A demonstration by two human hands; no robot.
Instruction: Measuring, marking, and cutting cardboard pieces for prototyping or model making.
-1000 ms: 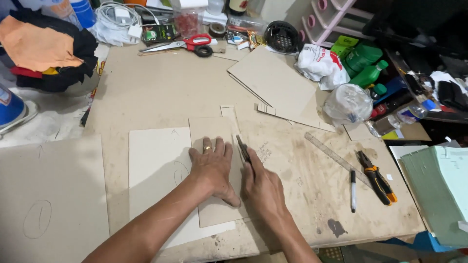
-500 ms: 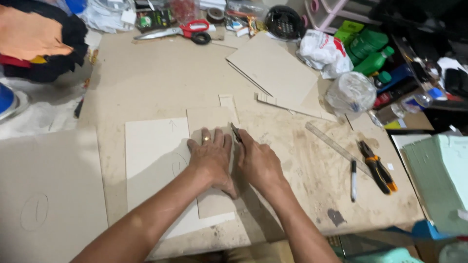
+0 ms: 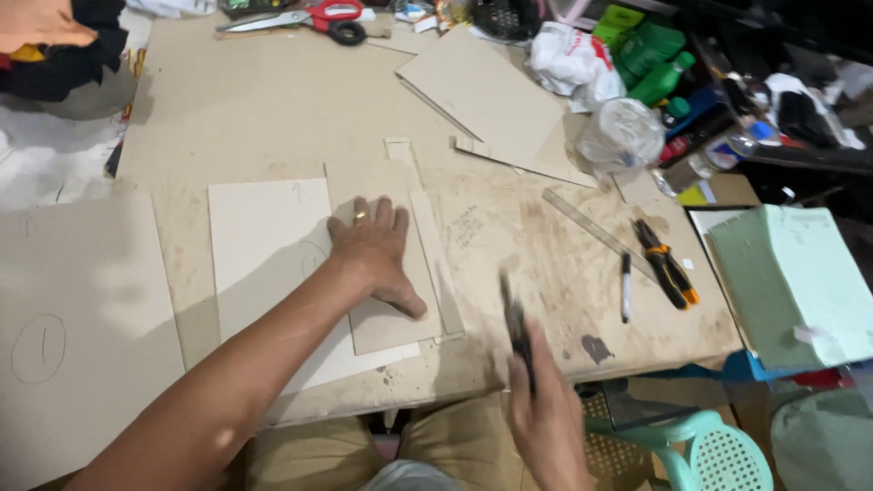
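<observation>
My left hand (image 3: 373,250) lies flat, fingers spread, on a brown cardboard piece (image 3: 386,318) that rests partly over a paler sheet (image 3: 259,245) on the table (image 3: 255,100). A narrow cardboard strip (image 3: 436,259) lies along the piece's right edge, separate from it. My right hand (image 3: 546,418) is at the table's front edge, blurred, closed on a dark utility knife (image 3: 516,329) whose blade end points away from me. The knife is clear of the cardboard.
A clear ruler (image 3: 596,232), a black pen (image 3: 626,286) and orange-handled pliers (image 3: 667,264) lie right of the work. A larger cardboard sheet (image 3: 486,91), red scissors (image 3: 314,16), a plastic bottle (image 3: 623,136), a green box (image 3: 791,282) and a teal stool (image 3: 709,450) surround it.
My right hand has pulled the knife down along the cardboard's right edge and off toward me. A narrow strip now lies separate. The left hand stayed pressing the piece.
</observation>
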